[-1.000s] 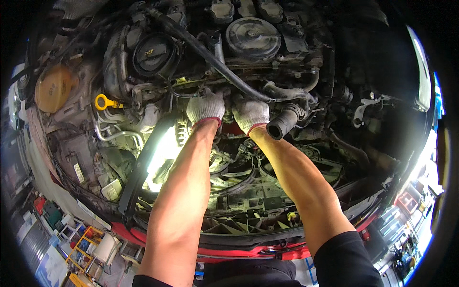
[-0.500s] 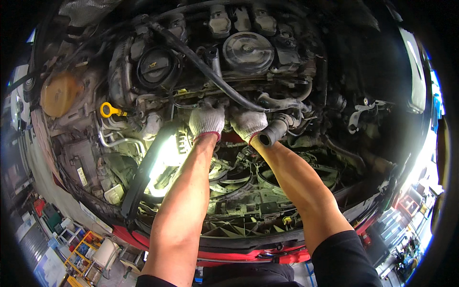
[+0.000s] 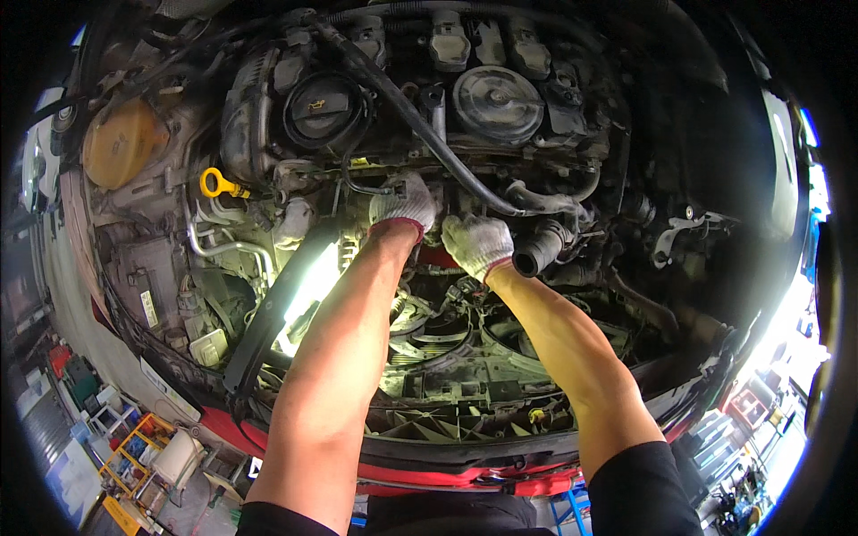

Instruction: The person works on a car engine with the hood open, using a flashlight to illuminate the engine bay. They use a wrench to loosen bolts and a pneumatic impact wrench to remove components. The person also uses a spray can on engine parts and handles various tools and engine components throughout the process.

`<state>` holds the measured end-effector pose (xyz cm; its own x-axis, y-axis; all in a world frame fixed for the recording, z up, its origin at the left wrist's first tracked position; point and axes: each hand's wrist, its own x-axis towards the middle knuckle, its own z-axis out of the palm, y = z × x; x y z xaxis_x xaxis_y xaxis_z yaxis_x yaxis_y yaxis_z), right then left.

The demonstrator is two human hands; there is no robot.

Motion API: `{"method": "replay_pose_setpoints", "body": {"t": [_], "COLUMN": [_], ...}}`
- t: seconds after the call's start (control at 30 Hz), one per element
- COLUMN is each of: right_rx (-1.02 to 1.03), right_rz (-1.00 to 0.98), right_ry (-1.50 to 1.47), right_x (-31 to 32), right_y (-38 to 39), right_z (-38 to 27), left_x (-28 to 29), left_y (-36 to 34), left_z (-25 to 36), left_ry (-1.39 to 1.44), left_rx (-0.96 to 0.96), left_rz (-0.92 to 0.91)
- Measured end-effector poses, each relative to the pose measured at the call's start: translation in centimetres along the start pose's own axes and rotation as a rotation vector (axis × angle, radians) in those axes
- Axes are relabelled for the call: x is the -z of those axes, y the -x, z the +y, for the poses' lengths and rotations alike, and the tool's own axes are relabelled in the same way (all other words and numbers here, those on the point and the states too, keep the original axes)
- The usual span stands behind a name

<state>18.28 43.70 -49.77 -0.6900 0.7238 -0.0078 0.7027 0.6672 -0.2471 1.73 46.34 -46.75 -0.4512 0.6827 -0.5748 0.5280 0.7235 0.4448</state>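
My left hand (image 3: 404,204), in a white knit glove with a red cuff, reaches in at the front of the engine. Its fingers point forward and are largely hidden among dark parts, beside the end of a thin black hose (image 3: 362,188). My right hand (image 3: 480,244), gloved alike, is just right of it and a little nearer me. Its fingers are curled in, and whatever they hold is out of sight. Close to its right side is an open-ended dark pipe (image 3: 542,250). A long black hose (image 3: 407,121) slants across the engine above both hands.
Left of my forearm, a lit work lamp (image 3: 313,281) glares beside a black bar (image 3: 259,335). A yellow dipstick handle (image 3: 222,183), a black oil cap (image 3: 320,107) and an amber reservoir (image 3: 125,143) lie farther left. The red front edge (image 3: 465,478) runs below my arms.
My right hand has drawn back toward me, away from the engine front, with its fingers curled. My left hand stays in about the same spot. The whole view has shifted slightly.
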Motion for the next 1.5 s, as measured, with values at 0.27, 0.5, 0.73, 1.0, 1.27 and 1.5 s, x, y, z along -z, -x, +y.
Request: {"method": "replay_pose_setpoints", "body": {"t": [0.27,0.5,0.73,1.0,1.27,1.5], "right_rx": [-0.021,-0.418,-0.457,-0.444,-0.395,-0.847], "right_rz": [-0.071,-0.257,-0.142,0.063,-0.354,-0.252], "right_ry": [-0.483,-0.784,-1.293,-1.727,-2.392,-2.635], "right_x": [4.6,13.8,22.2,30.4,31.9,27.4], "right_y": [2.2,3.8,7.0,15.8,30.6,38.9], "right_z": [2.4,-1.0,-4.6,-9.6,-19.9,-25.8], "left_x": [2.2,3.3,1.6,14.2,19.3,14.3], "left_y": [0.6,0.3,2.3,16.6,46.7,55.5], "left_z": [2.2,2.6,3.0,3.5,-1.9,-7.2], "left_ry": [-0.253,-0.389,-0.445,-0.1,0.137,-0.166], "left_rx": [-0.005,-0.057,-0.234,-0.344,-1.061,-1.05], "left_rz": [-0.288,-0.45,-0.258,-0.605,-0.404,-0.197]}}
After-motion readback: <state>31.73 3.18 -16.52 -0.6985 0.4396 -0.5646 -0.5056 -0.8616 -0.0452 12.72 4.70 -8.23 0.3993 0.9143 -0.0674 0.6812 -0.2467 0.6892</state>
